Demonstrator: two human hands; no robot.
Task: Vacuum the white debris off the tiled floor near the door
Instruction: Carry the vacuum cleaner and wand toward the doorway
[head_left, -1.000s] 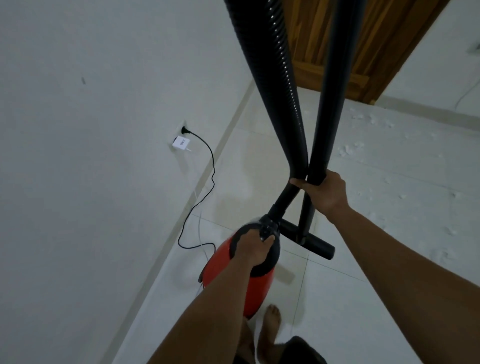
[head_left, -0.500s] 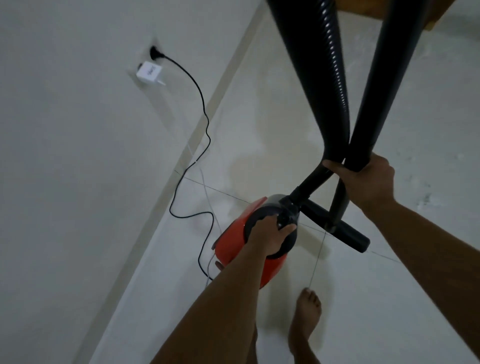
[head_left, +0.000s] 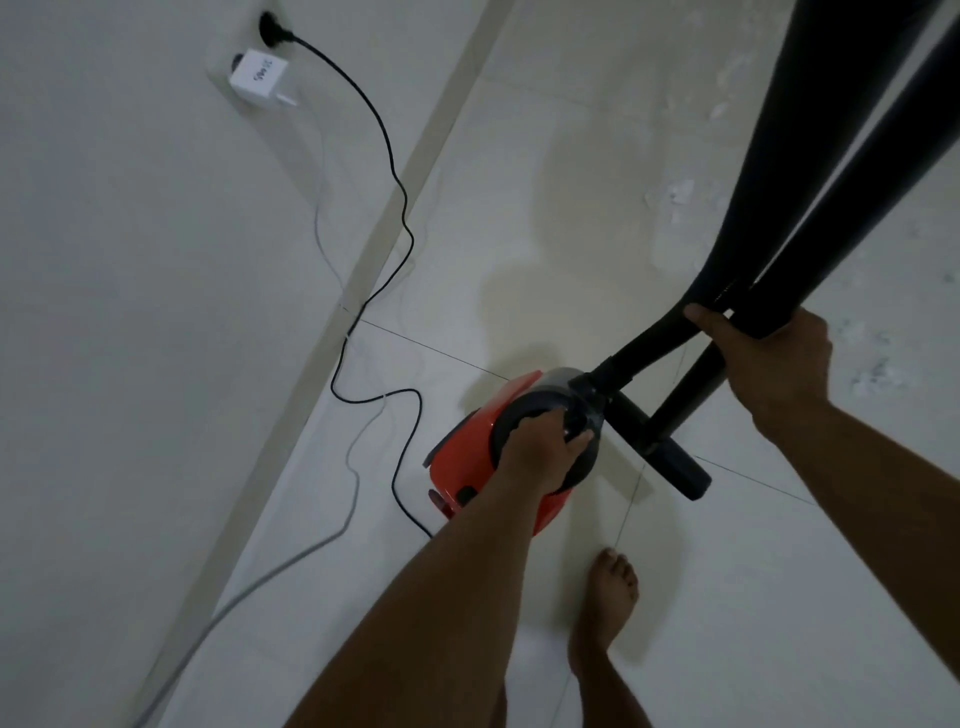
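**Along the wall, both hands on the red vacuum**

Beside the pale wall (head_left: 130, 312), with a grey skirting strip (head_left: 384, 208) running along its foot, the tiled floor (head_left: 779, 597) fills most of the head view. Two black lengths come down from the upper right corner: the hose (head_left: 810, 156) on the left and the rigid wand (head_left: 883, 171) just beside it. Below them the hose end bends into the top of the red vacuum (head_left: 467, 462). The wand drops to a short black nozzle bar (head_left: 660, 452) close to the vacuum's right side. Whether the bar touches the tiles cannot be told.

The right hand (head_left: 774, 364) is where hose and wand meet, its fingers wrapped round the wand and its thumb lying across the hose end. The left hand (head_left: 540, 457) is on the dark round top of the vacuum, fingers (head_left: 574, 440) curled round the handle there. A bare foot (head_left: 608, 597) stands on the tiles just behind the vacuum.

A black cable (head_left: 400, 208) runs from a plug (head_left: 272, 31) in the wall down across the skirting to the vacuum's rear. A white adapter (head_left: 260, 78) sits just below that plug, and a thin grey cable (head_left: 343, 493) trails over the floor toward the lower left.

The white debris (head_left: 675, 197) lies in flecks on the tiles ahead of the nozzle bar, left of the hose. More flecks lie to the right of the right hand. All of it is apart from the nozzle bar.
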